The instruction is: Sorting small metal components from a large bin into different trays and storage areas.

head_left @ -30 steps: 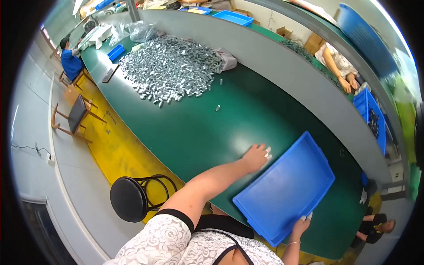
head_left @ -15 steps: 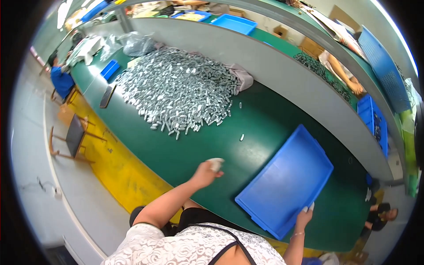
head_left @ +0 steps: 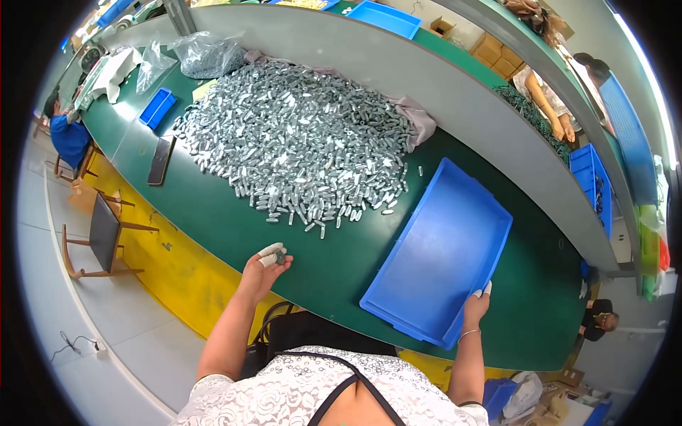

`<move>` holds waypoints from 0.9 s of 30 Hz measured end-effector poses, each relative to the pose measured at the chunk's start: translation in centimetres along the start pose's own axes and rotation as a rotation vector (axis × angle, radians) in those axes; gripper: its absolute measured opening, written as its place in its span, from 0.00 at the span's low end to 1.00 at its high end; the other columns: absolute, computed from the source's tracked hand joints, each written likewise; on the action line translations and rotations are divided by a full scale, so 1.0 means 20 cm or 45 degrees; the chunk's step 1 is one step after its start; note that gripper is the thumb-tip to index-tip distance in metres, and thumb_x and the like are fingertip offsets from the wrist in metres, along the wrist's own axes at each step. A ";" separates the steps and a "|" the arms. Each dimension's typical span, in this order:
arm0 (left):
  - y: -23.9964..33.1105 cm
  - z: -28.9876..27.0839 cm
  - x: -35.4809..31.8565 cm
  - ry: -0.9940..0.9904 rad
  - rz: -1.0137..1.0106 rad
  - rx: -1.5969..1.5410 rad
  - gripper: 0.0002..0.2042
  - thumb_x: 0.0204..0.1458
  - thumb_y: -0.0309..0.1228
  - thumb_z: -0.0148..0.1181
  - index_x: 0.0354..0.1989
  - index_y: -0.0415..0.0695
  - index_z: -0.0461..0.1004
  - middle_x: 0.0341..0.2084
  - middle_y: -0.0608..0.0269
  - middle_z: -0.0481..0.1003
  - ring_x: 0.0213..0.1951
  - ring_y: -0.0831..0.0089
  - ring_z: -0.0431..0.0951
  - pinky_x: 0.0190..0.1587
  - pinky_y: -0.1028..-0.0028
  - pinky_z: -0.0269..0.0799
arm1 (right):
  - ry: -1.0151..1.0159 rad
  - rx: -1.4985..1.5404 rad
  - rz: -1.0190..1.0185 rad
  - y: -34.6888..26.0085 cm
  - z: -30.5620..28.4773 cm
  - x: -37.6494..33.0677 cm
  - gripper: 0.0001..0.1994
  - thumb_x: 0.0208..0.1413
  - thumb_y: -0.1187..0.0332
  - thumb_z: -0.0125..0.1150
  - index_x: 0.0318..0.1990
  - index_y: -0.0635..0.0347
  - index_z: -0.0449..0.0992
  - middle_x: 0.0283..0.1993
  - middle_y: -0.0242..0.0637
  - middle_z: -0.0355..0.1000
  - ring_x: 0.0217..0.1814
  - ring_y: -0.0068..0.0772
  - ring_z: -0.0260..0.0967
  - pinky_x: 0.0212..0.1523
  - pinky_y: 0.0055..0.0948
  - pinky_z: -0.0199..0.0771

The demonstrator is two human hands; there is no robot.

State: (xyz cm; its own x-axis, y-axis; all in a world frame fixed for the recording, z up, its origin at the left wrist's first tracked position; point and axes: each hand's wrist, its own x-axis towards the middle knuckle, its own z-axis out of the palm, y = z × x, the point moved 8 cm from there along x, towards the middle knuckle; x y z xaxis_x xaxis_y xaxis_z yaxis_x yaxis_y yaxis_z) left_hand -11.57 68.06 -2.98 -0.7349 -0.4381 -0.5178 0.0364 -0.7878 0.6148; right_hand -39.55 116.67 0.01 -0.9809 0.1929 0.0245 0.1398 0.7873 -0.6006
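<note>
My left hand (head_left: pixel 267 268) is just above the table's near edge, white covers on some fingertips, its fingers closed on a small grey-green piece (head_left: pixel 280 256). To its upper right lies a wide heap of small, shiny grey-green pieces (head_left: pixel 298 135), with a few strays along its near edge. A shallow blue tray (head_left: pixel 440 248) rests slantwise on the table right of the heap, and no pieces show inside. At the tray's near right rim my right hand (head_left: pixel 477 305) grips the edge, fingertips also covered in white.
The green table (head_left: pixel 327 270) curves along my front. A phone (head_left: pixel 161 160), a small blue bin (head_left: pixel 157 108) and clear plastic bags (head_left: pixel 206 55) lie left of the heap. A grey partition (head_left: pixel 341 50) runs behind. A chair (head_left: pixel 104 234) stands left; other people sit nearby.
The tray has come closer to the heap, my right hand still on its rim. My left hand has moved left, and the piece in it now shows. The whole view has shifted a little.
</note>
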 end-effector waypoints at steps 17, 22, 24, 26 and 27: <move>0.26 -0.08 0.06 -0.181 -0.172 0.349 0.24 0.59 0.46 0.41 0.51 0.35 0.62 0.35 0.54 0.72 0.37 0.64 0.75 0.40 0.67 0.71 | -0.576 0.223 -0.552 -1.41 0.61 -0.89 0.12 0.47 0.65 0.61 0.39 0.59 0.76 0.39 0.46 0.73 0.41 0.42 0.71 0.43 0.33 0.70; 0.57 -0.21 0.12 -0.414 -0.232 0.305 0.22 0.60 0.43 0.41 0.52 0.35 0.61 0.33 0.58 0.73 0.35 0.67 0.74 0.39 0.69 0.70 | -0.302 -0.244 -0.529 -1.45 1.02 -1.03 0.12 0.46 0.64 0.63 0.36 0.61 0.74 0.41 0.50 0.70 0.39 0.41 0.71 0.39 0.34 0.70; 0.70 -0.30 0.15 -0.443 -0.221 0.388 0.22 0.60 0.41 0.43 0.54 0.36 0.60 0.35 0.58 0.72 0.36 0.68 0.73 0.41 0.69 0.70 | -0.304 -0.214 -0.514 -1.42 1.03 -1.04 0.12 0.46 0.65 0.63 0.35 0.62 0.74 0.39 0.49 0.71 0.36 0.40 0.71 0.37 0.33 0.70; 0.81 -0.36 0.18 -0.467 -0.242 0.438 0.21 0.60 0.40 0.43 0.55 0.37 0.59 0.36 0.58 0.72 0.36 0.69 0.73 0.42 0.69 0.70 | -0.296 -0.177 -0.470 -1.46 1.04 -1.13 0.11 0.47 0.65 0.63 0.34 0.62 0.73 0.38 0.49 0.72 0.33 0.38 0.72 0.35 0.33 0.71; 0.85 -0.37 0.20 -0.484 -0.254 0.474 0.21 0.59 0.39 0.44 0.56 0.37 0.59 0.37 0.58 0.71 0.38 0.69 0.72 0.43 0.69 0.70 | -0.327 -0.067 -0.349 -1.53 1.02 -1.17 0.10 0.47 0.67 0.62 0.34 0.62 0.73 0.37 0.47 0.73 0.33 0.36 0.72 0.35 0.30 0.71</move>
State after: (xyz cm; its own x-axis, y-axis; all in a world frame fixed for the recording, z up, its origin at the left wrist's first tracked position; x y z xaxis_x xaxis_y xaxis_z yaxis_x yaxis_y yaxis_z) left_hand -8.90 49.64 0.92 -0.8978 -0.0556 -0.4370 -0.3185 -0.6034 0.7311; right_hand -23.66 75.99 1.48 -0.9839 -0.1765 -0.0265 -0.1320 0.8197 -0.5573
